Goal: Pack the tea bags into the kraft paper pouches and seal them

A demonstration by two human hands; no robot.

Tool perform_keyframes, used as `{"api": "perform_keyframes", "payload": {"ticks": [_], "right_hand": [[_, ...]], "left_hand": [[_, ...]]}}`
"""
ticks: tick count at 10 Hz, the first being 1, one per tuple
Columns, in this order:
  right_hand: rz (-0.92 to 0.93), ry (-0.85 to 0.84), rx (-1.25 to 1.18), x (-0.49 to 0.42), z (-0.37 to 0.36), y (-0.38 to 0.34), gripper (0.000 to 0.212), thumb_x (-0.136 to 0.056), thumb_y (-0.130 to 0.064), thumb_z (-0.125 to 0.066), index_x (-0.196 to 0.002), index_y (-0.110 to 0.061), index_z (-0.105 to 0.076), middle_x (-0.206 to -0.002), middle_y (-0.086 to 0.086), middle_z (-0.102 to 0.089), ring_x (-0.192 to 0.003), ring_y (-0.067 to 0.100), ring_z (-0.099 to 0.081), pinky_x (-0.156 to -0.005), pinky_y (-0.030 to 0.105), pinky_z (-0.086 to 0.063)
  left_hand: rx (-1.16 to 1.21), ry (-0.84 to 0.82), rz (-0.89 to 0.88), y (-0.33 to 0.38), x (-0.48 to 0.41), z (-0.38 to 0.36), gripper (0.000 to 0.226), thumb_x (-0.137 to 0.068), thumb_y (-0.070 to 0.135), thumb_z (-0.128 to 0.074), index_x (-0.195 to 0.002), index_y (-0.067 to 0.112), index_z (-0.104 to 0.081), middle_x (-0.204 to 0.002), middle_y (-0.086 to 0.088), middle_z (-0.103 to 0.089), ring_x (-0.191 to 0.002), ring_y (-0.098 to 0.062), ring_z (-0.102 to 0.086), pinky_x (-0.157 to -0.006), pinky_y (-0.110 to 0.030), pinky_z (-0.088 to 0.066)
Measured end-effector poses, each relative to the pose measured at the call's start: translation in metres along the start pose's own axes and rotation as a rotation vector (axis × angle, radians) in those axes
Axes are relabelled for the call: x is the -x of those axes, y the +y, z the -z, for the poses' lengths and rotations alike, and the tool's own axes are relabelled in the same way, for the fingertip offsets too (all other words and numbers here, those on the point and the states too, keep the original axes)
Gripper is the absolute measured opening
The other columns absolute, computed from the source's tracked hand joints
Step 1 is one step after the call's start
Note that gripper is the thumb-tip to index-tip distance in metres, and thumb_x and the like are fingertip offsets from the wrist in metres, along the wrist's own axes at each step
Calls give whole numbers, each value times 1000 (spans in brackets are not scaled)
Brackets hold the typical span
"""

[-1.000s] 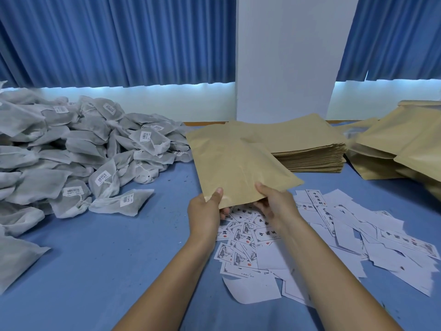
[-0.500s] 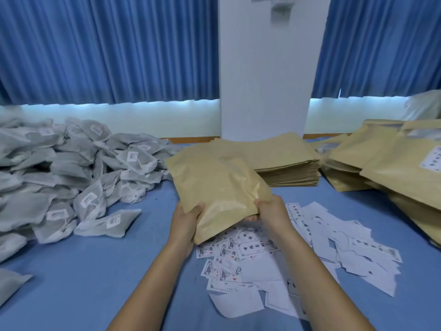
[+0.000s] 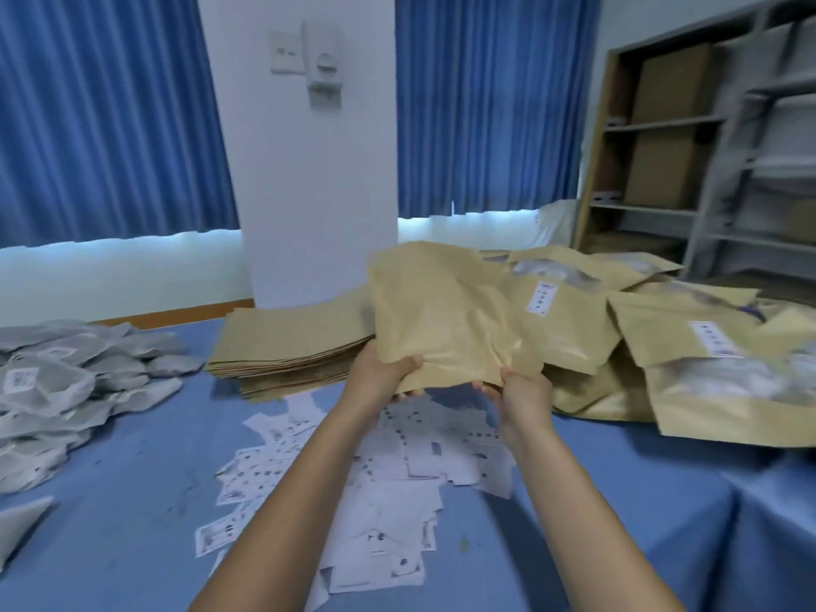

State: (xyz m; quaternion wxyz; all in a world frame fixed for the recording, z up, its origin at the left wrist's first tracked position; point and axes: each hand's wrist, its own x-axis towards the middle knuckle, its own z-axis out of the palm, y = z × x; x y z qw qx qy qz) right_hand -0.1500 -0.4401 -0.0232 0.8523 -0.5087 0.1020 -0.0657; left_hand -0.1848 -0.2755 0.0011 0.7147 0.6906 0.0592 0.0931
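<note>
Head view. The left hand [image 3: 383,368] grips the near left corner of a kraft pouch [image 3: 446,311], thumb curled over its front face. The right hand [image 3: 525,390] pinches the near right corner, so both hands are closed on the one pouch and hold it off the table. The pouch rises from the hands with its long axis running up and away from the person, leaning a little leftward, and its near short edge spans the gap between the two hands. Its face bulges and creases (whether it holds anything, and at which end its mouth lies, cannot be told here). Just beyond the left hand, partly behind the pouch, lies the stack of flat pouches [image 3: 291,351]. Beyond and to the right of the right hand, close by, the filled pouches [image 3: 689,346] lie labelled and overlapping. Beneath both wrists the printed labels [image 3: 397,479] are scattered on the blue tablecloth [image 3: 110,523]. The tea bags [image 3: 66,390] are heaped well apart to the left of the left hand, which is therefore the nearer hand; the right would have to cross the pouch. If filling is the step in hand, the coming move probably calls for the right hand to hold the pouch alone while the left reaches sideways to the heap. Farther off stand a white pillar [image 3: 309,170] and shelving [image 3: 706,148].
</note>
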Motion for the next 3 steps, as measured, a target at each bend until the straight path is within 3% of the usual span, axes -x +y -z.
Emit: {"api": "perform_keyframes", "payload": {"ticks": [1, 2, 3], "right_hand": [[28, 77, -185, -26, 22, -39, 19, -97, 5, -39, -111, -2, -50, -93, 11, -56, -66, 25, -58, -43, 20, -50], [90, 46, -478, -69, 25, -94, 24, -99, -1, -43, -123, 3, -49, -119, 20, -56, -76, 30, -61, -51, 25, -57], [-13, -35, -550, -90, 31, -125, 46, -100, -19, -49, -139, -1, -36, -135, 26, -45, -107, 40, -60, -86, 36, -56]], "left_hand": [[111, -81, -41, 23, -23, -58, 25, -91, 1, -60, -114, 4, -54, -91, -12, -70, -63, -16, -66, -51, -22, -52], [393, -263, -42, 56, -49, -111, 54, -94, -2, -54, -143, 5, -32, -136, -22, -51, -97, -30, -67, -69, -25, -59], [290, -343, 40, 61, -47, -143, 69, -96, 5, -52, -151, 14, -11, -138, -16, -45, -80, -27, -68, -70, -30, -59]]}}
